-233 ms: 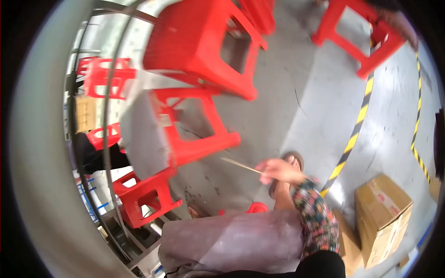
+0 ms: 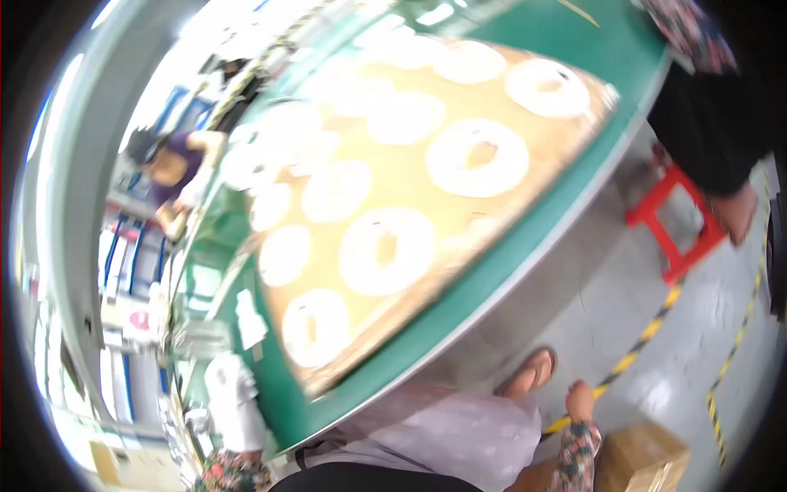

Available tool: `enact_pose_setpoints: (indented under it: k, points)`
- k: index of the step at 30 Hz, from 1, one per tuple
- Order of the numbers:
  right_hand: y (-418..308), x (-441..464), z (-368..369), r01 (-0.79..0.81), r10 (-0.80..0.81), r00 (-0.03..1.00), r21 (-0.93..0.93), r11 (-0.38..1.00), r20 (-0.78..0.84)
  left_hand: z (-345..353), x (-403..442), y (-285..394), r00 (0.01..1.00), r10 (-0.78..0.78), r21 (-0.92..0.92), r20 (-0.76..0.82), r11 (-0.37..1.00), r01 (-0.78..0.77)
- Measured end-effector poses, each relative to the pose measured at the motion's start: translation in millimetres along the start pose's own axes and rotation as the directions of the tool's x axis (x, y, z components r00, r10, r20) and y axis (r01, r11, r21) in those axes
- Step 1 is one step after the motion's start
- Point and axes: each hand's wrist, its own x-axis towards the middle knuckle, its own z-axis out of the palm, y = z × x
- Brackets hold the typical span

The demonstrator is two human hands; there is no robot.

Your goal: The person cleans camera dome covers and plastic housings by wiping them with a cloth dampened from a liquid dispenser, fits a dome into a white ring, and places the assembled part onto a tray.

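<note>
My right hand (image 2: 580, 402) hangs low beside my lap at the lower right, blurred, with fingers curled; anything inside them is hidden. At the lower left, a floral sleeve (image 2: 234, 471) leads to my left hand, whose fingers are hidden by or inside a white, cloth-like thing (image 2: 233, 402). Ahead is a green table (image 2: 283, 410) with a brown board (image 2: 369, 324) on it. Several white ring-shaped pieces (image 2: 387, 251) lie spread over the board. A thin pale stick (image 2: 580, 12) shows on the green surface at the top.
Across the table is a person in a purple top (image 2: 184, 164). Another person's dark-clothed leg (image 2: 705, 123) is at the right, by a red stool (image 2: 676, 221). A cardboard box (image 2: 643, 459) sits at lower right. Yellow-black tape (image 2: 639, 348) marks the floor.
The view has swung up from the floor and red stools to the tabletop. My right hand is lower, and the thin stick it held no longer shows in it. The left sleeve has come into view.
</note>
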Motion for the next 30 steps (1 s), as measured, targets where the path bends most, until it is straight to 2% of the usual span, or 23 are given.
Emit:
enact_pose_setpoints:
  k: [1, 2, 3, 4, 7, 9, 10, 11, 12, 13, 14, 15, 16, 17, 20, 23, 24, 27, 30]
  points:
    - [-23.9, 1.6, -48.4, -0.119, 0.089, 0.992, 0.425, 0.897, 0.09, 1.0, -5.2, -5.6, 0.999, -0.044, -0.108, -0.029, 0.993, 0.04]
    - [-66.5, -17.4, -106.7, -0.277, 0.119, 0.958, 0.742, 0.61, 0.26, -9.3, 0.1, -2.6, 0.994, -0.097, -0.19, 0.044, 0.976, 0.103]
    - [-109.6, -42.9, -156.3, -0.188, -0.058, 0.974, 0.925, 0.331, 0.219, -23.2, 5.7, -13.3, 0.99, -0.057, -0.298, 0.126, 0.95, 0.093]
    - [-154.7, -69.3, -200.3, -0.144, -0.208, 0.968, 0.99, 0.003, 0.142, -33.9, 12.0, -9.9, 0.982, -0.103, -0.336, 0.158, 0.93, 0.152]
    - [-248.6, -134.3, -275.2, 0.001, -0.417, 0.907, 0.99, -0.142, -0.061, -67.7, 2.8, -1.0, 0.974, -0.012, -0.422, 0.228, 0.9, 0.109]
    - [-321.2, -170.7, -292.5, 0.149, -0.445, 0.89, 0.985, 0.083, -0.097, -98.8, -0.5, -7.4, 0.956, 0.035, -0.443, 0.291, 0.891, 0.103]
    - [-362.8, -190.9, -302.2, 0.152, -0.446, 0.895, 0.95, 0.274, -0.015, -111.7, -2.7, -20.3, 0.943, 0.068, -0.507, 0.326, 0.854, 0.114]
    - [-397.3, -203.3, -300.1, 0.273, -0.53, 0.848, 0.877, 0.396, -0.024, -123.0, -7.0, -29.4, 0.936, 0.081, -0.519, 0.343, 0.847, 0.117]
    - [-433.8, -212.8, -299.5, 0.551, -0.622, 0.759, 0.699, 0.456, -0.192, -133.9, -10.7, -37.7, 0.928, 0.096, -0.531, 0.361, 0.839, 0.12]
    - [-470.7, -220.6, -299.4, 0.762, -0.722, 0.622, 0.447, 0.468, -0.305, -148.8, -11.2, -46.4, 0.896, 0.129, -0.538, 0.424, 0.832, 0.135]
    - [-502.5, -225.2, -297.0, 0.841, -0.744, 0.54, 0.281, 0.462, -0.392, -162.1, -14.5, -50.6, 0.883, 0.157, -0.529, 0.443, 0.841, 0.116]
    - [-528.9, -226.9, -292.5, 0.889, -0.77, 0.44, 0.099, 0.448, -0.462, -174.4, -12.8, -56.0, 0.848, 0.225, -0.468, 0.479, 0.883, 0.031]
    - [-550.8, -225.6, -286.9, 0.873, -0.784, 0.453, 0.031, 0.487, -0.424, -186.3, -11.4, -61.0, 0.808, 0.286, -0.408, 0.515, 0.911, -0.063]
    - [-567.9, -224.7, -279.3, 0.852, -0.794, 0.471, -0.035, 0.523, -0.384, -197.7, -11.0, -60.5, 0.785, 0.28, -0.427, 0.552, 0.904, -0.022]
    - [-599.0, -225.0, -250.2, 0.851, -0.809, 0.454, -0.087, 0.518, -0.374, -226.6, 1.0, -73.8, 0.663, 0.464, -0.386, 0.587, 0.881, -0.274]
    - [-613.2, -234.9, -230.7, 0.784, -0.785, 0.509, -0.185, 0.592, -0.354, -251.3, 5.6, -87.8, 0.673, 0.5, -0.393, 0.545, 0.861, -0.322]
    - [-615.8, -239.0, -226.7, 0.763, -0.773, 0.532, -0.2, 0.615, -0.346, -257.4, 7.1, -91.6, 0.685, 0.481, -0.394, 0.548, 0.87, -0.296]
    - [-625.0, -251.4, -224.2, 0.771, -0.811, 0.394, -0.324, 0.548, -0.434, -269.6, 9.6, -100.9, 0.696, 0.433, -0.403, 0.573, 0.888, -0.22]
    - [-625.0, -295.4, -235.7, 0.842, -0.802, 0.262, -0.279, 0.462, -0.538, -281.8, 8.4, -97.3, 0.757, 0.365, -0.439, 0.541, 0.891, -0.116]
